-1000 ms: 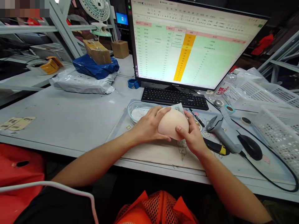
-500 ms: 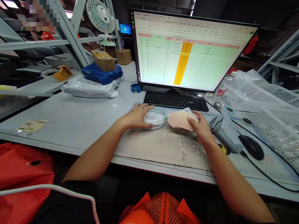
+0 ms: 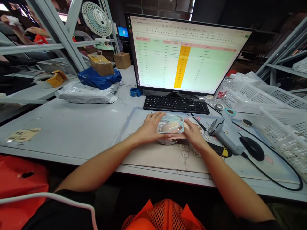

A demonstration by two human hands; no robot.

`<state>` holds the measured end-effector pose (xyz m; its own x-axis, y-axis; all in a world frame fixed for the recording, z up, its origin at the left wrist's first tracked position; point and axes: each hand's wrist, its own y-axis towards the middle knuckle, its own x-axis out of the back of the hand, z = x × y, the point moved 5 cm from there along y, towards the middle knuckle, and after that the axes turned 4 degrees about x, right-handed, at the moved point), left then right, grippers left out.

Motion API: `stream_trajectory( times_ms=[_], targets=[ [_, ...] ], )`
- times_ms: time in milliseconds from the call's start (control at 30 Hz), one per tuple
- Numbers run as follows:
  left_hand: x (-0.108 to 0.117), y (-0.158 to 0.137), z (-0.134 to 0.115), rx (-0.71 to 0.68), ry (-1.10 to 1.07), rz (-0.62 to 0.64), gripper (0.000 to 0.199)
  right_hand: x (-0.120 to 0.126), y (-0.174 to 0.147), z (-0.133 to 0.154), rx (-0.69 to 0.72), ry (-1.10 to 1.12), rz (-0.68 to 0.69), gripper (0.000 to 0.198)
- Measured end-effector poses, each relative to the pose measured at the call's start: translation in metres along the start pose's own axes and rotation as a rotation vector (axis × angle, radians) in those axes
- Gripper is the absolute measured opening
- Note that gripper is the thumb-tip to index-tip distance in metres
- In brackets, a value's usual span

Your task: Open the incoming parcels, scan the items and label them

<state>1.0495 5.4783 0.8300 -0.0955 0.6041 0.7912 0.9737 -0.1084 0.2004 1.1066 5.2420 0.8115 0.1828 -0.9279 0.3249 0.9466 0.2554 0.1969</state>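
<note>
A clear, round, dish-like container with a pale teal rim is between my hands above the desk mat, tilted up at the front. My left hand grips its left side, fingers over the top and thumb along the front. A pale pink sheet of card is in my right hand, pressed up against the container's right side and partly under it. Part of the card shows through the clear plastic. The fingertips of my right hand are partly hidden behind the container.
Beyond the mat stand a black keyboard and a monitor. To the right lie a pen, a utility knife, a barcode scanner, a mouse and white baskets. Wrapped parcels sit at left.
My right hand has brought the pink card left to the container. My left hand has shifted right, and the container's front is now tilted up. The pen and knife have come into view.
</note>
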Motion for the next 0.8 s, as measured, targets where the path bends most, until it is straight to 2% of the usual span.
stream_trajectory(
  times_ms=[67,167,267,367,433,533,633,700,800],
  targets=[
    [-0.007,-0.003,-0.005,-0.007,-0.008,0.001,0.113,-0.018,-0.006,0.005,0.100,-0.067,0.089,0.062],
    [-0.013,-0.007,-0.010,-0.001,-0.032,0.004,0.111,-0.032,-0.012,0.007,0.205,-0.273,0.051,0.056],
    [-0.013,-0.008,-0.011,-0.010,-0.033,0.031,0.118,-0.039,-0.011,-0.006,0.220,-0.449,0.046,0.059],
    [-0.010,-0.007,-0.008,-0.023,-0.010,0.078,0.127,-0.044,-0.006,-0.024,0.201,-0.519,0.145,0.066],
    [-0.006,-0.004,-0.004,-0.025,-0.014,0.102,0.129,-0.041,-0.003,-0.030,0.197,-0.531,0.184,0.068],
    [0.000,0.002,0.008,0.002,-0.041,0.165,0.134,-0.034,-0.004,-0.019,0.292,-0.460,0.268,0.069],
    [0.005,0.009,0.022,0.031,-0.085,0.255,0.140,-0.025,-0.010,-0.003,0.375,-0.366,0.419,0.082],
    [0.007,0.012,0.028,0.042,-0.111,0.278,0.141,-0.020,-0.011,0.001,0.387,-0.343,0.463,0.088],
    [0.008,0.014,0.031,0.044,-0.148,0.247,0.138,-0.019,-0.007,-0.001,0.411,-0.376,0.403,0.064]
  ],
)
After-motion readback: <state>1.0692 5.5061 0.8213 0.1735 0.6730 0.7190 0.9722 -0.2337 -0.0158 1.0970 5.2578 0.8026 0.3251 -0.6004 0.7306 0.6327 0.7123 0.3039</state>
